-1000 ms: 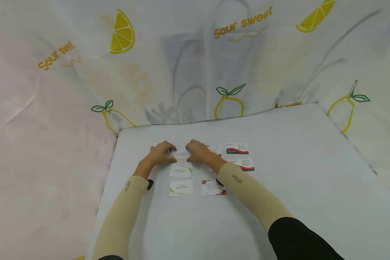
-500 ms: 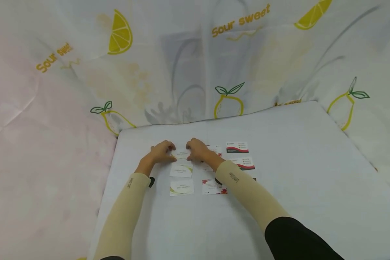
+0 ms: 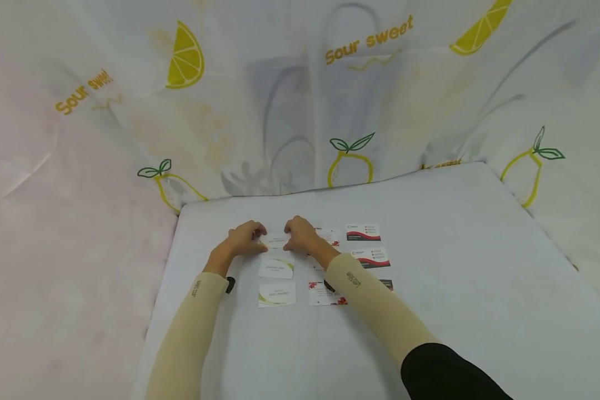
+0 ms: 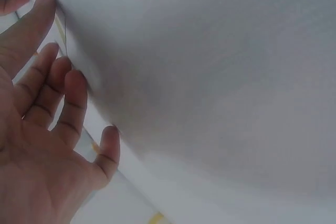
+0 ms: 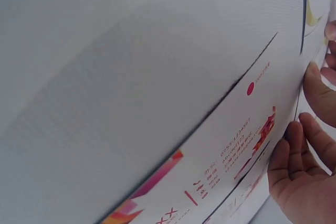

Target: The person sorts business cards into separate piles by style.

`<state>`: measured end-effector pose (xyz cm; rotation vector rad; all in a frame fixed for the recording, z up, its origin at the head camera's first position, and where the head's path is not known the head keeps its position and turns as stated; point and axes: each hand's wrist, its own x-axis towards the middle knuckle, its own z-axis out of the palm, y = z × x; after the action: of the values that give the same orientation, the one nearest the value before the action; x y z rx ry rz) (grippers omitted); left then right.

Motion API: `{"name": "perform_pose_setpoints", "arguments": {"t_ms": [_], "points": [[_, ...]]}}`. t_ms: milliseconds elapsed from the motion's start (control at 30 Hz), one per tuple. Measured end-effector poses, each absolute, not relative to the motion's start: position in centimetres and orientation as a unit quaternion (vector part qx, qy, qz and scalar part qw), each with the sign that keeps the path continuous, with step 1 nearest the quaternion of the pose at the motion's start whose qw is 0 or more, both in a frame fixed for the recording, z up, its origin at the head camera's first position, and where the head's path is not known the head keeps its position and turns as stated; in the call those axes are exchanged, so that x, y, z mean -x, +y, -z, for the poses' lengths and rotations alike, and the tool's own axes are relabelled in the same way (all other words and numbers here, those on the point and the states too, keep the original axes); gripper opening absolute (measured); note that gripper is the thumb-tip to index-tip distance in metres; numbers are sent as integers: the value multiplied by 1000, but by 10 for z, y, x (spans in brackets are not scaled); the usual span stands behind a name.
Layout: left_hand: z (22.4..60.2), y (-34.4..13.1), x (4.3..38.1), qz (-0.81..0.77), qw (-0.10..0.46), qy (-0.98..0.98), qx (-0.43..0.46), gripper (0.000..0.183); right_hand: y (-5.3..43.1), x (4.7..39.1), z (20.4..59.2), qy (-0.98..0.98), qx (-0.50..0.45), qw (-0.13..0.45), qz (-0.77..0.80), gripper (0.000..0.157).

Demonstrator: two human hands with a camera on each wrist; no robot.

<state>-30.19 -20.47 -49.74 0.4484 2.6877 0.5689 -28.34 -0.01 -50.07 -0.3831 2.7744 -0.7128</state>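
Observation:
A white business card (image 3: pixel 277 240) with faint lettering lies flat at the far end of the left column. My left hand (image 3: pixel 247 238) holds its left side, thumb at the near corner and curled fingers at the far one. From the opposite side my right hand (image 3: pixel 302 236) grips the right edge the same way. In the left wrist view, the left hand (image 4: pixel 58 124) has its thumb at a card edge. The right wrist view has the right hand (image 5: pixel 307 171) beside a flower-printed card (image 5: pixel 236 135). Two matching white cards, a middle one (image 3: pixel 276 267) and a near one (image 3: pixel 277 295), lie below.
Right of the hands, flower-printed cards (image 3: pixel 325 300) form a second column, partly hidden by the right arm. Red-and-black cards (image 3: pixel 363 232) make a third. All lie on a white-covered table (image 3: pixel 455 233). A lemon-print cloth (image 3: pixel 280 111) hangs behind.
Both hands stay at the far white card with barely any shift. The whole head view has moved slightly, and the card rows look the same.

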Motion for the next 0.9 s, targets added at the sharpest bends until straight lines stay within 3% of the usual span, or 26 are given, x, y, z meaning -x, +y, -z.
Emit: {"name": "perform_pose_setpoints", "arguments": {"t_ms": [367,900], "points": [[502,-211,290,-213,183,947,-156,41,-8,274,509,951,135,129,245,47],[485,-201,306,-201,197,947,-152,41,-8,287,499,954,124,110,251,46]]}}
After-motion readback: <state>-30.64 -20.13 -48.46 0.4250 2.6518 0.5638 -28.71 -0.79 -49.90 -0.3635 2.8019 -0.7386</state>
